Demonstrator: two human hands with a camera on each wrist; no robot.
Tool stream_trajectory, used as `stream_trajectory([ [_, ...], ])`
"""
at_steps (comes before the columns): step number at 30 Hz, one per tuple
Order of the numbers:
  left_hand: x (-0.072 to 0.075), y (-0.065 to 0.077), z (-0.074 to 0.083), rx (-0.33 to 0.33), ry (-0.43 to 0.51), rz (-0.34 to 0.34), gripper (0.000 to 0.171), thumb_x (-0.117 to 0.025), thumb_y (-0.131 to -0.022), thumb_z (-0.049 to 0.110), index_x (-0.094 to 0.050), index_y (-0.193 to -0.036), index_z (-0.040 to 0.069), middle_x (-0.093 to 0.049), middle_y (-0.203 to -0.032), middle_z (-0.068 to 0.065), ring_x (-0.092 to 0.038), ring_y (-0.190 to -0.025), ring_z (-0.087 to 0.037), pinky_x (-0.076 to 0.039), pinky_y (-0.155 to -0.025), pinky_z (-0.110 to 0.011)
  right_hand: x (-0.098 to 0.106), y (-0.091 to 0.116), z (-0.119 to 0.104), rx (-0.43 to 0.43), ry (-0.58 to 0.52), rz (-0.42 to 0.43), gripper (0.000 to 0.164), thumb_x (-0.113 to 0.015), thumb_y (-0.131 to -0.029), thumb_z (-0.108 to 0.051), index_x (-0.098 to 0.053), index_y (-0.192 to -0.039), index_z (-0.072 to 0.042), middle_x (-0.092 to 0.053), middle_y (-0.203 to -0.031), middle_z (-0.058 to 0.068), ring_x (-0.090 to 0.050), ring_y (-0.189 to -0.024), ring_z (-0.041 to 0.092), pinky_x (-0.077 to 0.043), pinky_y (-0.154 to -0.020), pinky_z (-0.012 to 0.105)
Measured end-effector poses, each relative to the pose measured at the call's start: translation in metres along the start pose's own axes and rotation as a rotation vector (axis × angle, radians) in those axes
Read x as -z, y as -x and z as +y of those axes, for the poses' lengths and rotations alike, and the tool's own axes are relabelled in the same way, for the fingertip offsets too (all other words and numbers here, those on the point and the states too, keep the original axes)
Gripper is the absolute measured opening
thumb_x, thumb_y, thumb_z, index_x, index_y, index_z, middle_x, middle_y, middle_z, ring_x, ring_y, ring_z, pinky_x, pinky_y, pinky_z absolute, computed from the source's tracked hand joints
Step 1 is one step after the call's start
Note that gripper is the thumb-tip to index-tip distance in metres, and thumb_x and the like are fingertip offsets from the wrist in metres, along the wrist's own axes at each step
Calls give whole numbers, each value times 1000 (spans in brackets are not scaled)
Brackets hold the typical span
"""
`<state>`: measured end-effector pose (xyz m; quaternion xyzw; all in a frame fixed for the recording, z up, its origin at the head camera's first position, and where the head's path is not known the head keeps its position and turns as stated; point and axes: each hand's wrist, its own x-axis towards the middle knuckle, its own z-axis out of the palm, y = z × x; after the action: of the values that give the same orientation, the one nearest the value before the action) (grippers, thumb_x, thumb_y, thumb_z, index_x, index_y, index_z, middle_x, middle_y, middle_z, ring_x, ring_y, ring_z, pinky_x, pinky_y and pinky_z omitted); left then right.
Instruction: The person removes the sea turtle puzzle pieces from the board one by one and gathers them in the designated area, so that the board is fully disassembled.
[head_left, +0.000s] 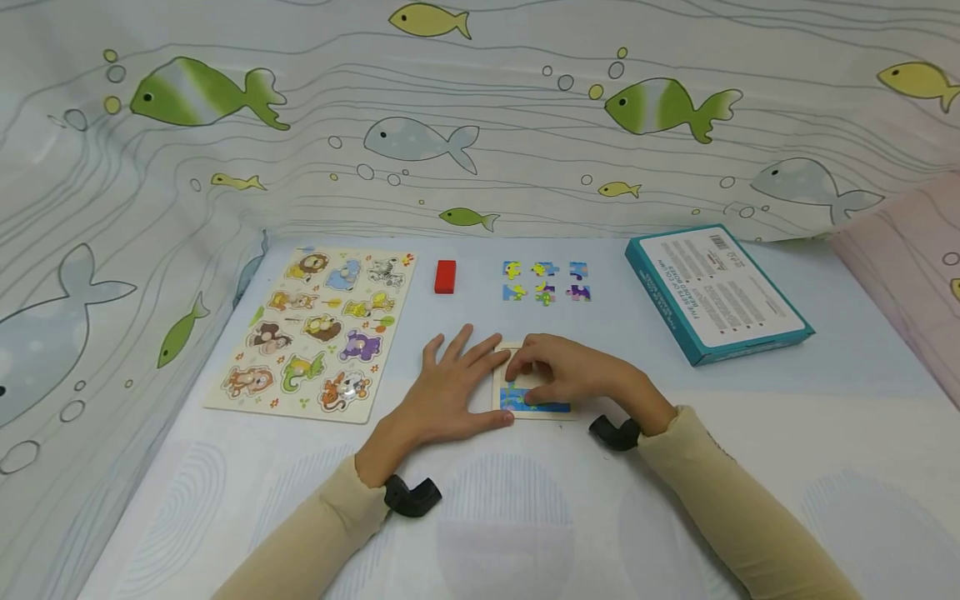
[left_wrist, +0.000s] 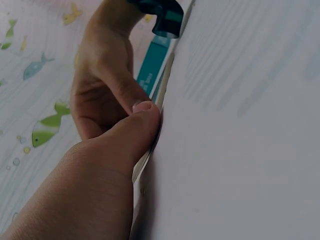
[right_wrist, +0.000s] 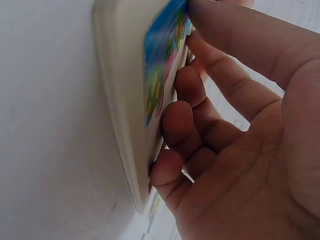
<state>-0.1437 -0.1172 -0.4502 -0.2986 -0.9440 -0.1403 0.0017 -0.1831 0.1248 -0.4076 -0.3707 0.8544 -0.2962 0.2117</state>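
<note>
A small wooden puzzle tray (head_left: 543,416) lies in front of me, with blue jigsaw pieces (head_left: 553,407) joined along its near side. My left hand (head_left: 446,392) spreads flat beside the tray, its fingertips at the left and far rim and its thumb by the near left corner. Over the tray, my right hand (head_left: 573,367) bends its fingers and pinches a puzzle piece (head_left: 514,390) between thumb and index finger at the left of the joined pieces. In the right wrist view, the other curled fingertips (right_wrist: 178,121) rest along the tray, beside the colourful printed pieces (right_wrist: 162,65).
Several loose jigsaw pieces (head_left: 545,269) lie in two rows beyond the tray. A red block (head_left: 446,277) stands to their left. An animal peg board (head_left: 255,340) lies at the left, and a teal-edged box (head_left: 720,292) at the right. A fish-printed cloth (head_left: 525,150) hangs behind.
</note>
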Motion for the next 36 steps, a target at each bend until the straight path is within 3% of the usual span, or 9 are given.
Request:
stream_trajectory([
  [24, 1, -1, 1, 3, 7, -12, 91, -57, -85, 78, -36, -159, 31, -27, -169, 6, -11, -160, -35, -6, -120, -64, -2, -2, -1, 62, 25, -14, 28, -75, -84, -11, -67, -111, -15, -59, -98, 1, -46, -98, 17, -37, -88, 35],
  [36, 0, -2, 0, 4, 11, -10, 91, -58, -84, 78, -35, -159, 31, -27, -169, 7, -11, -160, -34, -6, -121, -64, -5, -4, 3, 73, 36, 1, 28, -73, -80, -12, -66, -106, -19, -58, -96, -1, -45, -96, 16, -35, -85, 35],
])
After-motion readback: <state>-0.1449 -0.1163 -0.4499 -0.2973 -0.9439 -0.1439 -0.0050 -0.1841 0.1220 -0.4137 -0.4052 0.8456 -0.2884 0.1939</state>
